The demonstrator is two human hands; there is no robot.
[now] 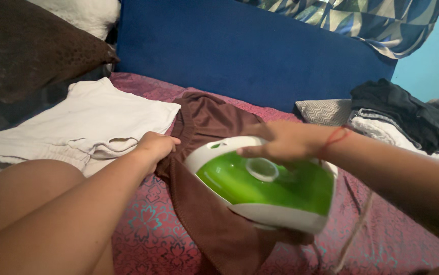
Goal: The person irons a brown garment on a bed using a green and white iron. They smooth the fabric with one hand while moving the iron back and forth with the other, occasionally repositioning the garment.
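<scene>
**Iron on brown cloth, both hands engaged**

Currently the green-and-white plastic clothes iron (266,186) sits mid-scene, near side, on the brown soft fabric garment (205,168) spread over the maroon patterned bedcover (148,239). Right hand (280,142) is wrapped over the iron's top handle area, fingers closed on it. Left hand (154,147) presses on the garment's left edge, fingers curled down; can't tell whether it pinches the cloth or just pins it.

Handling, my read: iron is rigid, fairly heavy, smooth shell, so take it by the handle only, soleplate likely hot. Garment is limp and light, will bunch and slide unless held flat at an edge.

Outward: folded white cloth garment (84,125) left of the brown one, touching it. Dark brown cushion (26,48) far left. Blue upholstered backrest (250,51) far side. Pile of dark and light clothes (397,119) far right.
</scene>
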